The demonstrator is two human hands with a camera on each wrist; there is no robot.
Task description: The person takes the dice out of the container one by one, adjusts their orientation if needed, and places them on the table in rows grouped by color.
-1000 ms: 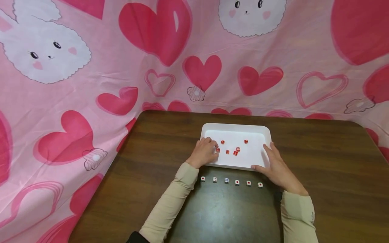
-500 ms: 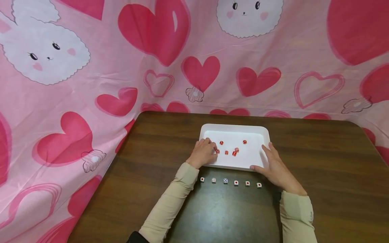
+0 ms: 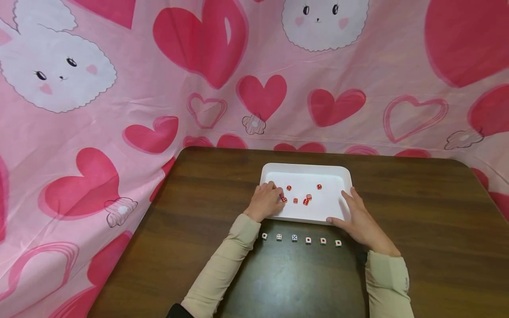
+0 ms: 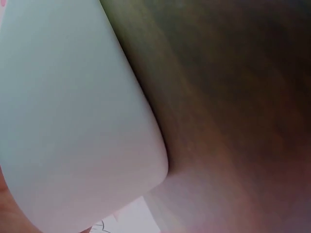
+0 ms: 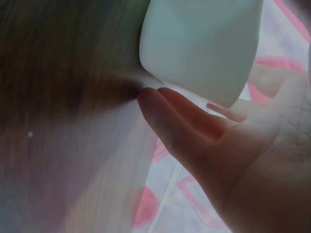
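A shallow white tray point(image 3: 324, 207) lies on the table with several red dice point(image 3: 295, 201) scattered in it. At its left end my left hand point(image 3: 264, 201) reaches over the rim and pinches a red die point(image 3: 284, 199) between thumb and finger; the contact itself is small and partly hidden. My right hand point(image 3: 358, 218) holds the near right corner of the tray, thumb along the front and fingers at the right side. In the right wrist view, fingers point(image 5: 170, 121) sit by the tray's outer wall point(image 5: 199, 43). The left wrist view shows mostly the tray's outer wall point(image 4: 73, 111).
In front of the tray runs a row of several white dice point(image 3: 294, 238) on the dark wooden table point(image 3: 210, 185). A pink cloth point(image 3: 179, 66) printed with hearts and rabbit faces hangs behind the table and along its left side.
The red die at my left fingers has turned slightly and shifted a little toward the tray's near side. My right hand, the tray and the other dice stay as they were; the view drifts slightly.
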